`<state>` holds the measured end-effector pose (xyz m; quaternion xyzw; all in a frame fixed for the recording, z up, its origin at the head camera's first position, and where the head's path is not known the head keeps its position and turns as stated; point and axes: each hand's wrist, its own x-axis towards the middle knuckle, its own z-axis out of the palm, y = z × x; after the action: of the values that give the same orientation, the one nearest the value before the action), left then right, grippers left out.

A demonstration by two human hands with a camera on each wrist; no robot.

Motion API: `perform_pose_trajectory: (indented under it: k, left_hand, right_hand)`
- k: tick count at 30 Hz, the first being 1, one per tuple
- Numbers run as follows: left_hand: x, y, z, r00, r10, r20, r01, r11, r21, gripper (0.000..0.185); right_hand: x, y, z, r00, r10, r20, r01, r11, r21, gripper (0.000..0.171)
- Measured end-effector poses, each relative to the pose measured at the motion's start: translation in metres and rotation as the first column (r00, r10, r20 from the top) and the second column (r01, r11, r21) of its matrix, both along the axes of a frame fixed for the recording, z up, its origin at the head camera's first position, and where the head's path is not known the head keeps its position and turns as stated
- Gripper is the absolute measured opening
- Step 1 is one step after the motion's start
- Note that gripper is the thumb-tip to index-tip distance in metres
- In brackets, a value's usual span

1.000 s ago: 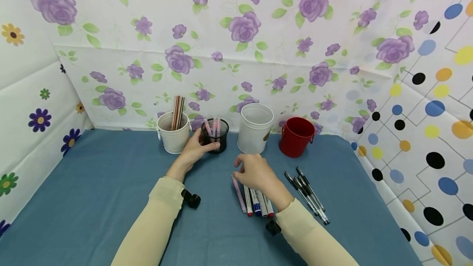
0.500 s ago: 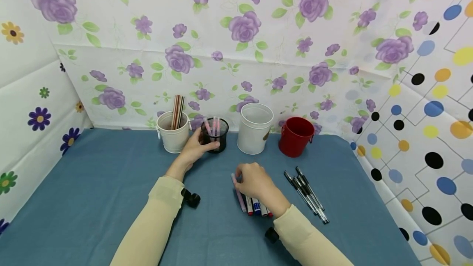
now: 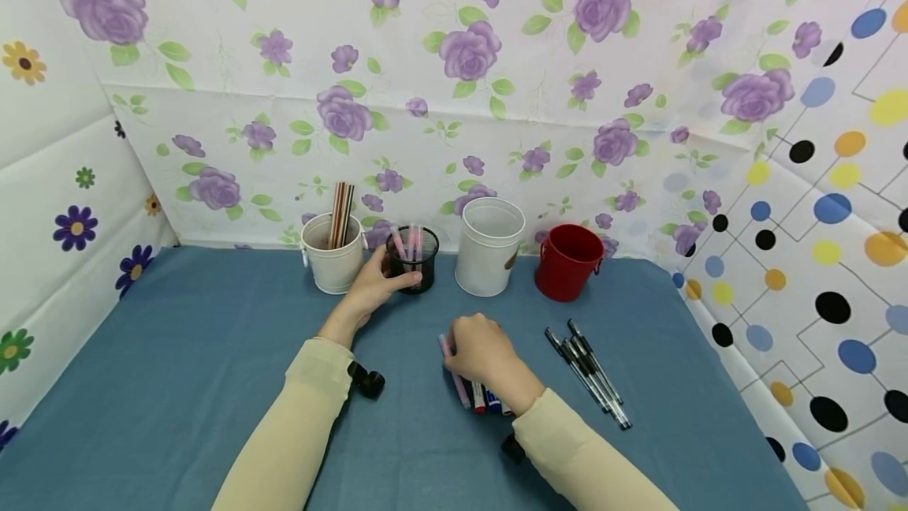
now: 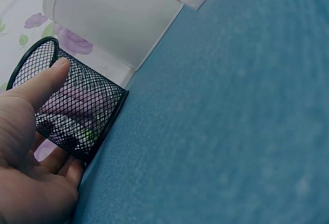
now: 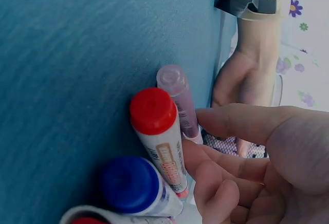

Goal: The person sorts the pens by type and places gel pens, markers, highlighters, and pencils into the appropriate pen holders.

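Observation:
My left hand (image 3: 383,281) grips a black mesh cup (image 3: 413,257) at the back of the blue table, thumb on its rim; the cup (image 4: 77,111) holds pink markers. My right hand (image 3: 470,347) is curled down over a row of markers lying on the cloth. Its thumb and fingers (image 5: 216,147) close on the pink marker (image 5: 177,93) at the left of the row (image 3: 454,375). Beside the pink one lie a red-capped marker (image 5: 157,126) and a blue-capped marker (image 5: 131,185), partly hidden under the hand in the head view.
A white bucket (image 3: 333,259) with brown sticks stands left of the mesh cup. A white cup (image 3: 489,247) and a red bucket (image 3: 567,262) stand to its right. Several black pens (image 3: 589,373) lie right of the markers. Patterned walls close in the blue table (image 3: 177,353).
My right hand has drawn back and down onto the markers, and its fingers have curled round the pink one. The left hand has stayed on the mesh cup.

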<state>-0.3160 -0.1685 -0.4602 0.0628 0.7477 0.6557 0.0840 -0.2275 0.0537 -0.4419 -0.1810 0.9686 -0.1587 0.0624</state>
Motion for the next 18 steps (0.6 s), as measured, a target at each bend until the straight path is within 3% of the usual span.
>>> perform_pose_trajectory:
  k: [10, 15, 18]
  left_hand:
    - [-0.004, 0.000, -0.006, 1.000, 0.010, 0.004, -0.010, 1.000, -0.009, 0.092]
    - [-0.003, 0.000, -0.005, 1.000, 0.009, 0.006, -0.009, 1.000, -0.008, 0.093]
    - [-0.011, -0.002, -0.017, 1.000, 0.013, -0.014, -0.013, 1.000, -0.008, 0.093]
  right_hand:
    - [0.001, -0.008, -0.002, 0.999, 0.014, 0.036, -0.014, 1.000, -0.003, 0.022]
    - [-0.004, -0.004, 0.000, 0.996, 0.029, 0.080, -0.024, 0.998, -0.062, 0.020]
    - [-0.007, 0.000, 0.005, 0.995, 0.043, 0.086, -0.033, 0.992, -0.122, 0.017]
